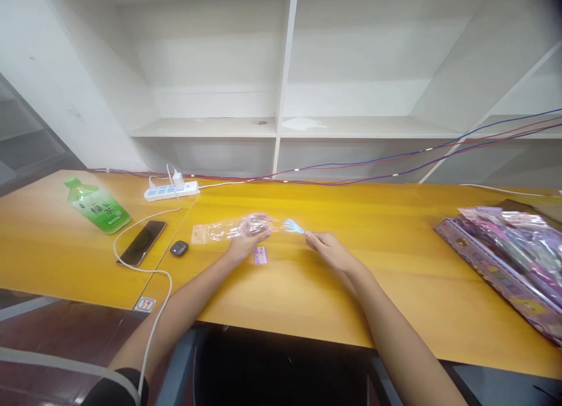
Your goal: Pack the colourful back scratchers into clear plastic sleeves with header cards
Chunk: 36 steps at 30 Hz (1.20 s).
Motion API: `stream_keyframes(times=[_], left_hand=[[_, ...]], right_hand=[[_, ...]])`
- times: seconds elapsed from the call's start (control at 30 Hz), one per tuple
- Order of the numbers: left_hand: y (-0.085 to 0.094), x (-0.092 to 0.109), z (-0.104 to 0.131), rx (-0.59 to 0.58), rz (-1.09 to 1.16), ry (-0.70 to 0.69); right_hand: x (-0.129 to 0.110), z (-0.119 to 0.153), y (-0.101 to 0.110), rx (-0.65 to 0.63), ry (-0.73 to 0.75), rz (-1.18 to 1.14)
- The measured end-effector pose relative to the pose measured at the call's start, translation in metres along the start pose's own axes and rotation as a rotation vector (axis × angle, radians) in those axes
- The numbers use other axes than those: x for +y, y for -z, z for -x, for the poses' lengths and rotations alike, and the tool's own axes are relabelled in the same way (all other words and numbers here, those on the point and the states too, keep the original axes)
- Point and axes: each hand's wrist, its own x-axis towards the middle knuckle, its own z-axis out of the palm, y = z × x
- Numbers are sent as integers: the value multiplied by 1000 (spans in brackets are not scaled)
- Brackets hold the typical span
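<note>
My left hand (249, 241) is closed on a long clear plastic bag (219, 230), whose film lies over the fingers. The bag has a pale orange header at its left end. Between thumb and fingers, my right hand (327, 248) pinches the narrow end of a small light-blue pronged piece (293, 226), shaped like a tiny fork or hand. Its prongs point left towards the mouth of the bag, with a small gap between them. Just below the left hand, a small purple printed card (260, 255) lies on the table.
On the left are a green tea bottle (99, 206) lying on its side, a phone (143, 242), a black earbud case (179, 248) and a white power strip (171, 191). A white cable (164, 271) loops there. Packaged goods (518, 248) are piled at right.
</note>
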Motion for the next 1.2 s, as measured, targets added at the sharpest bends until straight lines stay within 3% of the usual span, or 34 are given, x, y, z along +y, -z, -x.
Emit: stream_keyframes(times=[0.23,0.6,1.2], left_hand=[[-3,-6,-2,-108,92,24],[-4,-18,-1,-93,161,60],[-6,-21,0,-73,186,38]], right_hand=[[0,-2,-11,-37,40,112],[-3,-1,-8,-42,93,183],[-3,-2,-13,-47,56,119]])
